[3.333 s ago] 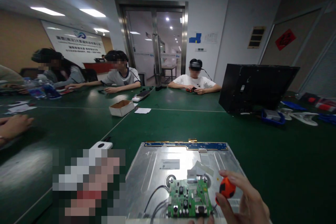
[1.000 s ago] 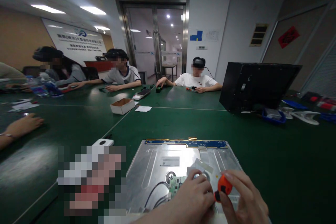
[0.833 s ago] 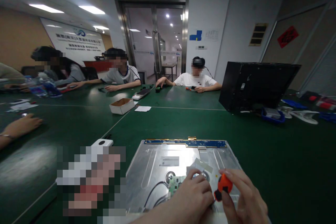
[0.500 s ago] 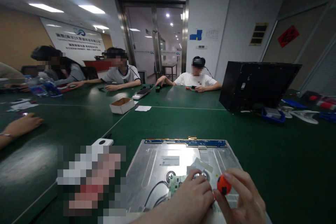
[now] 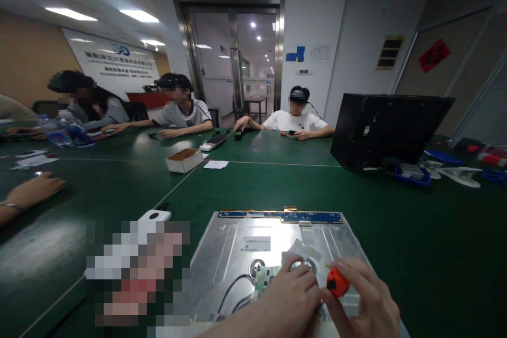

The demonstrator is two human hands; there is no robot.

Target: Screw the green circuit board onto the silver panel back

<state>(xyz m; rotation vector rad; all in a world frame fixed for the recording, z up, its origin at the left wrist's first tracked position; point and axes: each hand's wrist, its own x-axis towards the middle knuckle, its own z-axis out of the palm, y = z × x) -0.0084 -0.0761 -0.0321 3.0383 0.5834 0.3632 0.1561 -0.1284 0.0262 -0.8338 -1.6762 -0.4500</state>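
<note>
A silver metal display panel (image 5: 237, 253) lies back-up on the green table right before me, with a blue strip board (image 5: 277, 216) along its far edge. A small green circuit board (image 5: 263, 277) sits on it, mostly hidden under my left hand (image 5: 287, 296), which rests on the board. My right hand (image 5: 364, 301) grips the orange-and-black handle of a screwdriver (image 5: 336, 282), held upright beside my left fingers. Black wires (image 5: 229, 298) run from the board toward the near edge.
A black monitor shell (image 5: 388, 129) stands at the right with tools behind it. A small cardboard box (image 5: 184, 160) and paper lie mid-table. A white device (image 5: 154, 215) sits left of the panel. Several people sit at the far side; another person's hand (image 5: 34, 190) rests at left.
My left hand has come in and settled over the green circuit board. The screwdriver handle has shifted slightly left and turned in my right fingers.
</note>
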